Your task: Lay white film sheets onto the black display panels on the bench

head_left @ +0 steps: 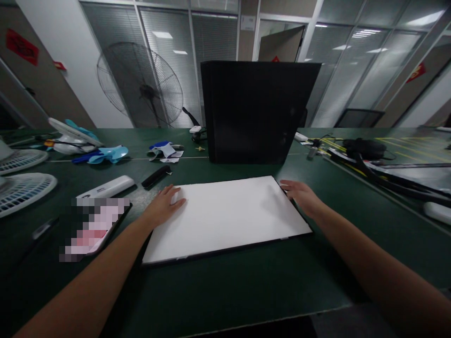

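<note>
A white rectangular panel [225,216] with a dark rim is lying flat on the green counter [225,291], between the person's two hands. The left hand [164,206] is resting palm down at the panel's left edge, toward its far corner; its fingers are extending loosely, the thumb is spreading over the white face, and the hand is opening wide rather than closing on anything. The right hand [303,197] is hovering at the right edge, also toward the far corner, with fingers extending leftward, loosely open and grasping nothing; whether its fingertips are touching the rim is hard to tell. Both forearms are slanting inward from the near corners.

A band of counter is running between the panel's near side and the counter's near edge, and a wider stretch is lying to the right, before the black cables [373,164]. On the far side, a tall black box [257,112] is standing just beyond the panel. On the left, a black object [156,177], a white elongated device [105,188] and a partly pixelated phone [95,230] are bordering the left forearm and hand.
</note>
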A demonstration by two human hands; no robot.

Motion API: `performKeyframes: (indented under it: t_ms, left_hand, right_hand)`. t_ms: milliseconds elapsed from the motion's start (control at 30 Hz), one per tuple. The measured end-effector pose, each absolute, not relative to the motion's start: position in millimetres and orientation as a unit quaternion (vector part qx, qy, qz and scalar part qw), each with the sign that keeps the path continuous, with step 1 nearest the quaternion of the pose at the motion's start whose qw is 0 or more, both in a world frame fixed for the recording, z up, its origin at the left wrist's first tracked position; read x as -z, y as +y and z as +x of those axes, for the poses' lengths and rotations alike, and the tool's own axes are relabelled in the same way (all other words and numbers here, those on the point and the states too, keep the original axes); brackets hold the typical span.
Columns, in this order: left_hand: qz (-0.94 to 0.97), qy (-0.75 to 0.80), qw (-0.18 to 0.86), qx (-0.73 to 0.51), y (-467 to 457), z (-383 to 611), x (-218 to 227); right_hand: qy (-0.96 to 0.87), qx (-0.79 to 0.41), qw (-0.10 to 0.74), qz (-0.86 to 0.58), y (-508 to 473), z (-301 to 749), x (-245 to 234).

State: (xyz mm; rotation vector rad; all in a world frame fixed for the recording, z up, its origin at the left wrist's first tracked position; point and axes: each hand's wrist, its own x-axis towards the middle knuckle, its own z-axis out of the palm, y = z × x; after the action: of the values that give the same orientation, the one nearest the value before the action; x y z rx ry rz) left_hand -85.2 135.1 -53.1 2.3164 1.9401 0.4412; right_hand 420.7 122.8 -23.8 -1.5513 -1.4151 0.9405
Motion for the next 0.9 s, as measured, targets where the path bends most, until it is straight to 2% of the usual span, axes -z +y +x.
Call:
performKeyframes:
  t_ms: [333,500,700,900]
  left_hand:
    - [0.745,0.643,0.064,-0.168,136.9,-86.9,54.6]
    - [0.754,0.635,0.068,-0.155,138.8,-87.9,55.9]
    - [0.758,0.629,0.067,-0.158,141.0,-90.3,58.6]
    - [0.756,0.629,0.080,-0.165,138.2,-88.5,53.7]
  right_hand:
    - [-0.448,-0.485,0.516,-0.546,117.9,427.9,3.2]
    - [-0.480,-0.446,0.495,-0.571,122.4,433.9,9.3]
    - [-0.427,-0.511,0.488,-0.565,119.2,429.0,5.8]
    - [-0.430,-0.510,0.519,-0.534,112.1,425.2,-4.5]
